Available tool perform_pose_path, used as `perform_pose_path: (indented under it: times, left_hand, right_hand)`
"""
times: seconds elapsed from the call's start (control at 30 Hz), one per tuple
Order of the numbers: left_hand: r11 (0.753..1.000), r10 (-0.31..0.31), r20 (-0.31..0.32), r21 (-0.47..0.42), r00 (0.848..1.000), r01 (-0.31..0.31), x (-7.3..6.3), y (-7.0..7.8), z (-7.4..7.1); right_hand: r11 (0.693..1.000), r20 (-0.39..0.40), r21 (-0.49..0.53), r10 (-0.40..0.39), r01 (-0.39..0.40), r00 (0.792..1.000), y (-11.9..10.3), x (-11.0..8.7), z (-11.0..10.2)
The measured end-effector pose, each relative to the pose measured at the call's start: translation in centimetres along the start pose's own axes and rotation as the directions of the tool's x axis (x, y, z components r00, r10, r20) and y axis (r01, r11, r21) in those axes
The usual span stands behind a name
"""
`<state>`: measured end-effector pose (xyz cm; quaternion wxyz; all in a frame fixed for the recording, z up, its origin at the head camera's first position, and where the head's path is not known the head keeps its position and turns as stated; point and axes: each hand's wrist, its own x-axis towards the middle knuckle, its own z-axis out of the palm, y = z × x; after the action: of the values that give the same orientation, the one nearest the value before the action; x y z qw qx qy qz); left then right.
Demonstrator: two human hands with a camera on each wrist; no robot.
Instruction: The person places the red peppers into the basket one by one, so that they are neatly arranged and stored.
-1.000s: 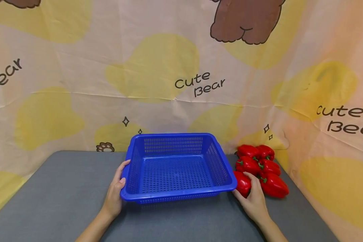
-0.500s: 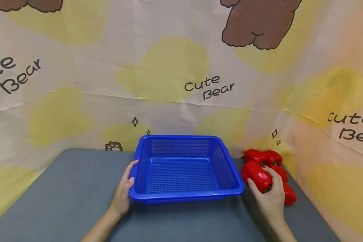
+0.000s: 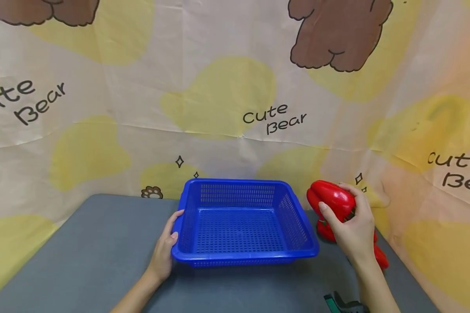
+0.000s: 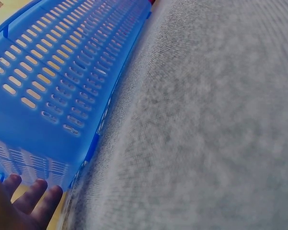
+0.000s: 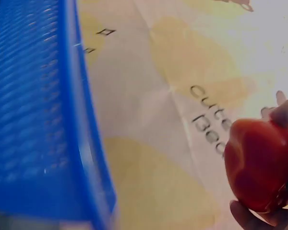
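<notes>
A red bell pepper (image 3: 329, 198) is held up off the table in my right hand (image 3: 356, 230), with the thumb on its near side and fingers over its far side. In the right wrist view the same pepper (image 5: 257, 160) hangs in front of the wall cloth, to the right of the basket. My left hand (image 3: 163, 256) holds the left rim of a blue plastic basket (image 3: 244, 256), whose inside shows no contents. The left wrist view has the fingertips (image 4: 48, 203) against the end of the slotted basket (image 4: 19, 115). Behind my right hand, other red peppers (image 3: 381, 256) lie partly hidden.
Grey cloth covers the table (image 3: 90, 261). A printed bear cloth (image 3: 219, 87) stands behind it and on the right side. Beside my right forearm a black and green object (image 3: 342, 303) shows at the bottom edge.
My right hand has lifted the pepper from beside the basket, up and over the other peppers. The left hand stays on the rim. The head view has shifted slightly.
</notes>
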<state>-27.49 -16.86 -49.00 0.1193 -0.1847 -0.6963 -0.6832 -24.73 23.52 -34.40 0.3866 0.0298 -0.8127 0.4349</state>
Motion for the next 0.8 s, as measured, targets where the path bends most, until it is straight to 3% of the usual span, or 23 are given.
perform_pose_path:
  times: [0.2,0.3,0.4,0.53,0.7,0.8]
  left_hand:
    - [1.0,-0.005,0.022,0.019,1.0,0.005,-0.1,-0.1,-0.2]
    - [0.999,-0.01,0.009,0.034,1.0,0.01,-0.2,-0.1,-0.3]
    - [0.999,-0.013,0.01,0.05,1.0,0.012,-0.2,-0.3,0.1]
    - [0.999,-0.002,0.014,0.052,1.0,0.001,0.0,-0.2,0.3]
    - [0.999,-0.015,-0.011,0.045,1.0,0.015,-0.1,0.0,0.1]
    - [0.998,-0.014,-0.01,0.062,1.0,0.015,0.0,0.0,0.0]
  right_hand:
    - [0.999,0.025,0.036,-0.041,0.04,0.999,-2.0,1.0,1.8]
    - [0.995,0.036,0.097,-0.025,0.022,0.999,-2.8,1.2,2.5]
    - [0.989,0.027,0.146,0.022,-0.026,0.999,-2.8,1.0,2.7]
    - [0.989,0.018,0.138,0.045,-0.047,0.999,-2.5,0.7,2.8]
    - [0.996,0.061,0.088,0.008,-0.013,0.998,-1.9,0.6,3.2]
    - [0.995,0.13,0.1,0.006,-0.019,0.991,-1.3,0.5,3.7]
